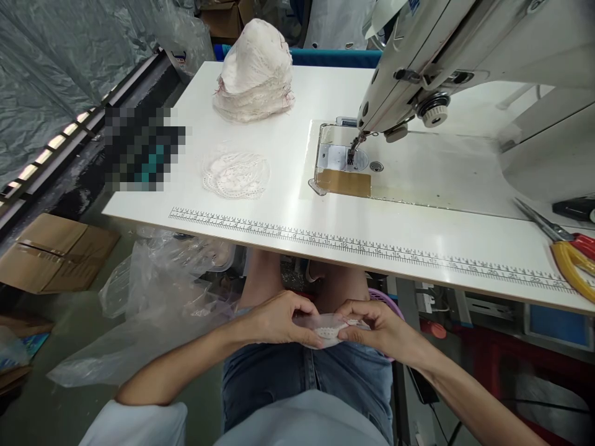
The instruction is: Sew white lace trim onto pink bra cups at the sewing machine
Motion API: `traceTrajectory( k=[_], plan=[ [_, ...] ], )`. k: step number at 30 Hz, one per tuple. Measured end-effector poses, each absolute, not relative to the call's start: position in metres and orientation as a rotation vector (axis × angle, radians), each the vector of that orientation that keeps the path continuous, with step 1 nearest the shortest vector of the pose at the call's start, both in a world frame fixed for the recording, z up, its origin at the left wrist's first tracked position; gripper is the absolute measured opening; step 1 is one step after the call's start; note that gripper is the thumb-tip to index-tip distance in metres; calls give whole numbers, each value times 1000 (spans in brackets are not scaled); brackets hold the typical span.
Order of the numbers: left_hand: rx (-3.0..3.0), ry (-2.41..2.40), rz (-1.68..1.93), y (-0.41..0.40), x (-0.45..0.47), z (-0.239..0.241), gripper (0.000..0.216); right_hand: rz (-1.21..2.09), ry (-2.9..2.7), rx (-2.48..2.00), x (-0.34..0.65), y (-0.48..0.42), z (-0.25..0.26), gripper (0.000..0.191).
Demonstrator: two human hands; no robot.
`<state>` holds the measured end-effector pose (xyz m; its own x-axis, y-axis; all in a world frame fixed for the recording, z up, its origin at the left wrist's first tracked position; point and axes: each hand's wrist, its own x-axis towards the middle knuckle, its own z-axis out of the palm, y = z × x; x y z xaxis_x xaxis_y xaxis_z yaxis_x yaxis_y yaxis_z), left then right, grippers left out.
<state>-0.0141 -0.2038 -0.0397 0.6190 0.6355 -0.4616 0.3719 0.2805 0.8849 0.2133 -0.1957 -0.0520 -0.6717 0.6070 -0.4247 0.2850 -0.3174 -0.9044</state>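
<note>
My left hand and my right hand meet over my lap, below the table's front edge. Both pinch a small white lace piece between thumbs and fingers. On the white table lies a flat white lace piece at the left. Behind it rises a tall stack of pale cup-shaped fabric pieces. The sewing machine stands at the right, its needle over the metal plate.
A printed ruler runs along the table's front edge. Scissors with yellow and red handles lie at the far right. Clear plastic bags hang to my left under the table. Cardboard boxes sit on the floor at left.
</note>
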Motion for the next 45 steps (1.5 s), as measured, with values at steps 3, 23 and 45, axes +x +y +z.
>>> traceTrajectory(
  k=[3, 23, 45],
  plan=[
    [1399, 976, 250, -205, -12, -41, 25, 2026, -1787, -1138, 211, -197, -53, 21],
    [1113, 997, 107, -210, -31, -34, 28, 2231, -1485, -1236, 222, -190, -60, 27],
    [1212, 905, 161, -210, -27, -44, 35, 2137, -1798, -1208, 201, -196, -49, 33]
  ],
)
